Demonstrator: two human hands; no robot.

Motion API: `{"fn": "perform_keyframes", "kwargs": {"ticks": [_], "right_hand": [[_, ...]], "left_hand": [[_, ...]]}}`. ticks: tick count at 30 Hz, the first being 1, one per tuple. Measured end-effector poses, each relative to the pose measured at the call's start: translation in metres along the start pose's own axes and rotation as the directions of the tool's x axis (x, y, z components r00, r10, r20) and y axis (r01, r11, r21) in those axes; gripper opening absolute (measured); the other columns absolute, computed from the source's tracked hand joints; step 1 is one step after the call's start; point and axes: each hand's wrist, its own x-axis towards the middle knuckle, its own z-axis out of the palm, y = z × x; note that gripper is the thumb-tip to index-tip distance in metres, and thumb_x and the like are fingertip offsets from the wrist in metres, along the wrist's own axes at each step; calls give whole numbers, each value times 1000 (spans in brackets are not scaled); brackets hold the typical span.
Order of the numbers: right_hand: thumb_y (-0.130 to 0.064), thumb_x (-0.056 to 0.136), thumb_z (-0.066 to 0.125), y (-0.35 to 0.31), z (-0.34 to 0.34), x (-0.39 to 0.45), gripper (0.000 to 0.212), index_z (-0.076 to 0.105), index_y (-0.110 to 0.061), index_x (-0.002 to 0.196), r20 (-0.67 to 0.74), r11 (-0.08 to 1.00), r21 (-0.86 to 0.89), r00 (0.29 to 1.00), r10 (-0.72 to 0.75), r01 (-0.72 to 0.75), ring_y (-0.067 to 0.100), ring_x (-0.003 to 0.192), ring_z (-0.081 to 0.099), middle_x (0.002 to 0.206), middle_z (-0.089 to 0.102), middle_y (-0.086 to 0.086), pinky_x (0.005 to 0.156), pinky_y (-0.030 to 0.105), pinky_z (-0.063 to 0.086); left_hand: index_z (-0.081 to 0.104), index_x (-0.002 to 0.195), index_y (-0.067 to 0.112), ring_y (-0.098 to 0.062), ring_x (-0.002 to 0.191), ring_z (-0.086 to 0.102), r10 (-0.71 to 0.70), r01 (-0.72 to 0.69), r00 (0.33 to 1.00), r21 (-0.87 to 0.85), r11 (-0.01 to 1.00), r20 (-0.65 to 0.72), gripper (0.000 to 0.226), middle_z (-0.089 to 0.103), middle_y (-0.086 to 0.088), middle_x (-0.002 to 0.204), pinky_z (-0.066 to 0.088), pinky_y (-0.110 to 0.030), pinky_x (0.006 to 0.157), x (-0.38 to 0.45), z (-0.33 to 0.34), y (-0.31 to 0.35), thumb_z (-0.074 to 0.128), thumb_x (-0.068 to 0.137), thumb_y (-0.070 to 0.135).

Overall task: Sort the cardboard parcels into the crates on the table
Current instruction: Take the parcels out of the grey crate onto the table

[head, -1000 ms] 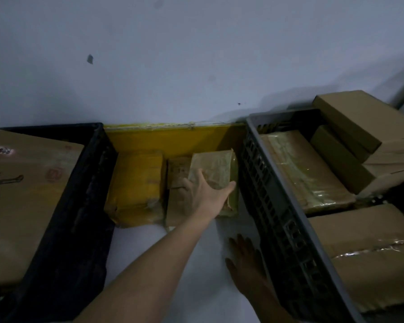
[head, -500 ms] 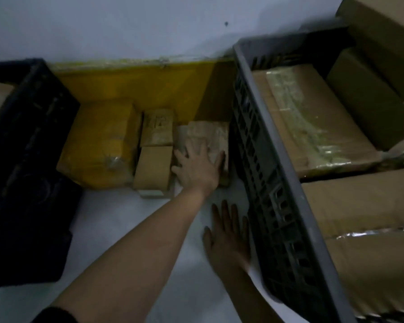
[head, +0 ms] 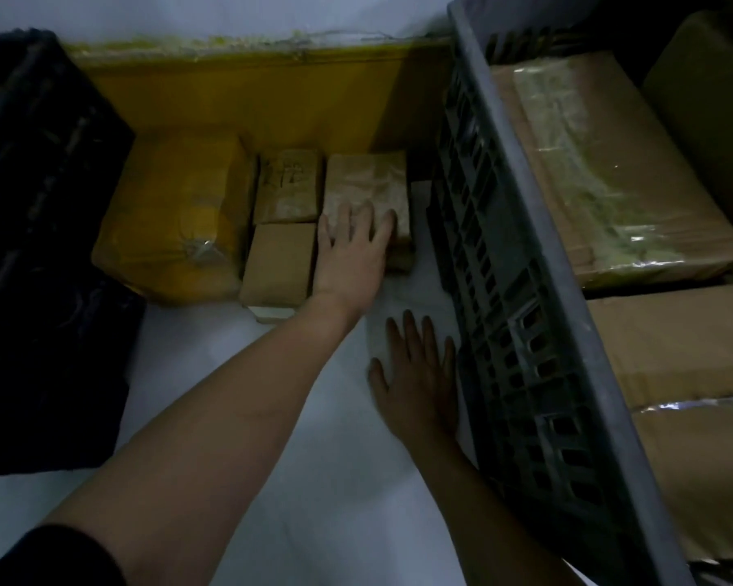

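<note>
A brown taped parcel lies flat on the white table, close to the grey crate. My left hand rests flat on its near end with the fingers spread. My right hand lies palm down on the table against the grey crate's wall and holds nothing. Left of the taped parcel are a small wrapped parcel and a plain cardboard box in front of it. Further left sits a yellow-wrapped parcel. A black crate stands at the far left.
A yellow board stands upright behind the parcels, against the wall. The grey crate holds large cardboard parcels, one with shiny tape, and another nearer me. Bare white table stretches under my forearms.
The taped parcel went from tilted in my left hand to lying flat beside the grey crate. My right hand slid forward along the crate wall. The view dropped lower and closer.
</note>
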Motion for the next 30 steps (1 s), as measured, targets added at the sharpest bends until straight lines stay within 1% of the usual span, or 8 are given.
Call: {"fn": "perform_keyframes", "kwargs": {"ticks": [5, 8, 12, 16, 19, 24, 28, 30], "right_hand": [[-53, 93, 25, -2, 0, 0, 68, 37, -21, 153, -52, 1000, -27, 999, 13, -14, 28, 149, 24, 161, 30, 6, 120, 55, 16], [-53, 93, 30, -1, 3, 0, 67, 41, -21, 151, -67, 999, -44, 998, 7, -10, 28, 148, 28, 159, 34, 6, 120, 55, 19], [-51, 93, 34, -2, 0, 0, 65, 42, -20, 150, -69, 1000, -10, 998, -5, 5, 28, 147, 30, 158, 36, 6, 120, 52, 12], [-46, 101, 33, -9, -23, 3, 63, 18, -23, 158, 197, 1000, -27, 980, 19, -14, 27, 152, 8, 166, 12, 4, 121, 51, 4], [-37, 102, 38, -26, -60, 4, 55, 29, -17, 153, 370, 997, 33, 927, 55, -72, 32, 140, 30, 157, 29, 10, 109, 47, 33], [-32, 102, 42, -60, -124, -26, 47, 45, -8, 142, 420, 970, 226, 907, -18, -85, 32, 126, 49, 144, 48, 14, 95, 35, 43], [-41, 102, 44, -83, -187, -47, 53, 43, -13, 147, 488, 987, 152, 864, -126, 59, 30, 134, 45, 152, 42, 10, 104, 37, 39], [-42, 102, 45, -91, -222, -58, 46, 53, -17, 139, 477, 986, 127, 865, -156, 108, 27, 130, 49, 144, 51, 5, 103, 38, 40]], "left_hand": [[7, 157, 23, -36, 151, -1, -9, 11, 999, -30, 1000, 49, 80, 7, -9, 165, 3, -56, 121, 29, -6, -5, 50, 93, 3], [0, 158, 24, -33, 152, -8, -11, 16, 994, -48, 999, 107, 80, -2, -12, 166, 0, -56, 121, 25, -13, -3, 52, 97, 17], [17, 157, 19, -26, 152, -2, -83, 64, 994, -232, 971, -74, 65, 7, -12, 165, 8, -54, 120, -27, -21, -5, 48, 100, 25], [29, 152, 20, -25, 148, 16, -140, 129, 990, -285, 950, -17, 58, 27, -6, 158, 22, -51, 116, -103, -30, -8, 49, 99, 31], [40, 146, 20, -26, 133, 38, -194, 213, 976, -265, 941, 96, 50, 45, -6, 145, 33, -46, 107, -143, -48, -20, 46, 100, 38], [51, 138, 24, -28, 126, 46, -268, 327, 941, -350, 878, 209, 47, 51, -3, 141, 42, -41, 99, -188, -99, -36, 42, 99, 50], [52, 136, 25, -30, 116, 54, -278, 323, 946, -419, 849, 167, 53, 58, -6, 133, 47, -40, 93, -211, -151, -47, 43, 96, 59], [49, 138, 29, -30, 119, 53, -267, 295, 955, -405, 866, 126, 57, 55, -5, 137, 45, -40, 93, -223, -179, -50, 39, 95, 64]]}}
